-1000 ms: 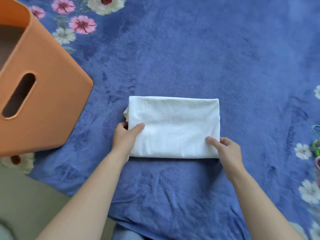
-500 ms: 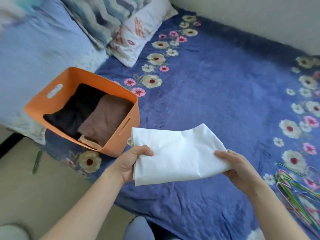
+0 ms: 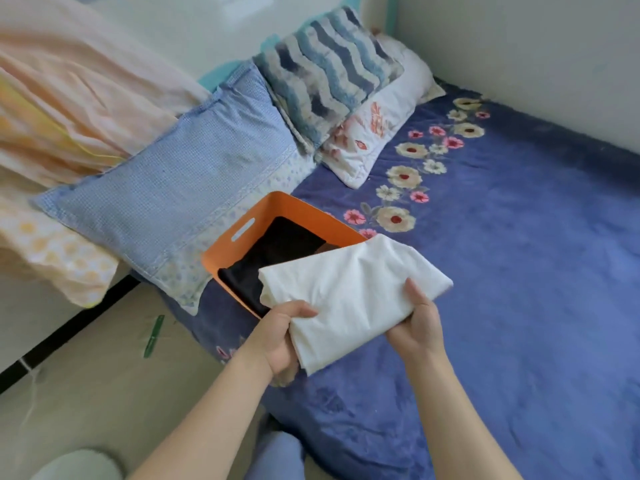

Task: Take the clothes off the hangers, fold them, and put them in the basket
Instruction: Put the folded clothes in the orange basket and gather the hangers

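Placement step: left grip [image 3: 280,337] and right grip [image 3: 415,327] clasp the folded white garment [image 3: 349,296] beside the orange basket [image 3: 242,233] at ten o'clock; next, it likely needs lowering in flat.

No readable text or labels

The folded garment [image 3: 353,292] hangs over the basket [image 3: 273,204], which stands on the blanket [image 3: 519,271] before the pillows [image 3: 166,209].

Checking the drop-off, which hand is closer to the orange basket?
Left. The left hand grips the white garment at the near rim of the orange basket; the right hand grips its other end, farther off over the blanket.
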{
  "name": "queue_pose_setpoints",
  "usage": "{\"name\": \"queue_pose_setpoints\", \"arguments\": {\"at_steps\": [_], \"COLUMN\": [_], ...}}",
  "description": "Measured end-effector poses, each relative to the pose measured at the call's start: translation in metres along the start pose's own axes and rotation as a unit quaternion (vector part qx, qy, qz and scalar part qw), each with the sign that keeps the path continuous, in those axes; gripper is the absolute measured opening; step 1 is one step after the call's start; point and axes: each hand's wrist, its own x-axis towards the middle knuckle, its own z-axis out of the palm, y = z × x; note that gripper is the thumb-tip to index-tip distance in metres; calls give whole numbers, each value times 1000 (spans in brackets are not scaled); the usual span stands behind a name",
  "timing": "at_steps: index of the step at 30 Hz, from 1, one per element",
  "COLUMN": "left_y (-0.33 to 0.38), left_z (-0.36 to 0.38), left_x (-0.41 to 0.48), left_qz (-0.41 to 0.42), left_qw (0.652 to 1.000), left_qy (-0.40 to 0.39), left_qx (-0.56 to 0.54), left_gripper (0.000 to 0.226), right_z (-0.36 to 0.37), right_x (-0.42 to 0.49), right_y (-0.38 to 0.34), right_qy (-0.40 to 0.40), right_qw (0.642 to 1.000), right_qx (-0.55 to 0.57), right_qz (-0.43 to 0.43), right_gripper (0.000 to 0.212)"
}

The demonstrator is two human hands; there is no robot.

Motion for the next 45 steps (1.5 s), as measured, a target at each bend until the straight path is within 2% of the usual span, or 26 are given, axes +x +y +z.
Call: {"name": "queue_pose_setpoints", "arguments": {"at_steps": [2,6,10,14,19,24,26,29,30,32,34,35,36,37,38,40,41,43,44,45], "left_y": [36,86,119,123,118,116,115,109,105,111,117,117,115,114,114,110,109,106,105,105], "left_z": [-39,-91,-127,-142,-127,-135,-136,-137,-141,-138,-128,-123,-119,-113,-108,-103,-102,-105,-109,-112], "left_x": [18,47,68,91,111,119,133,155,166,169,161,156,151,142,133,123,124,135,143,151], "left_qz": [-7,25,14,-20,-56,-44,-72,-130,-135,-129,-108,-85,-39,28,107,221,212,81,4,-57], "left_qw": [999,996,993,991,990,987,981,957,950,939,936,937,936,925,898,807,755,648,616,602], "left_qy": [36,79,101,113,119,138,165,240,261,290,322,336,350,361,369,338,288,209,189,176], "left_qx": [0,-42,-65,-63,-40,-63,-77,-97,-104,-128,-92,-42,29,118,216,431,549,728,765,777], "left_gripper": [40,44,43,43,42,37,36,78,84,76,68,69,73,76,80,90,94,106,115,123], "right_z": [31,88,124,130,114,111,110,106,107,114,116,118,119,119,117,108,103,96,94,93], "right_x": [35,90,141,175,202,217,225,239,242,245,243,240,235,229,222,217,219,233,243,253], "right_y": [28,74,107,117,116,117,122,129,130,127,122,119,119,120,124,134,139,143,142,140], "right_qy": [3,-22,-25,14,72,48,86,165,186,215,237,246,256,260,243,134,58,-83,-129,-157], "right_qw": [1000,997,994,987,968,972,960,940,938,933,911,886,844,783,705,557,494,376,325,280], "right_qx": [-5,-40,-82,-135,-222,-210,-254,-289,-286,-289,-334,-383,-453,-537,-622,-744,-791,-868,-894,-912], "right_qz": [25,57,74,89,93,94,83,73,63,21,-53,-91,-129,-178,-237,-344,-357,-313,-281,-256], "right_gripper": [39,29,25,21,28,33,42,60,62,59,55,50,45,45,49,56,56,58,60,59]}}
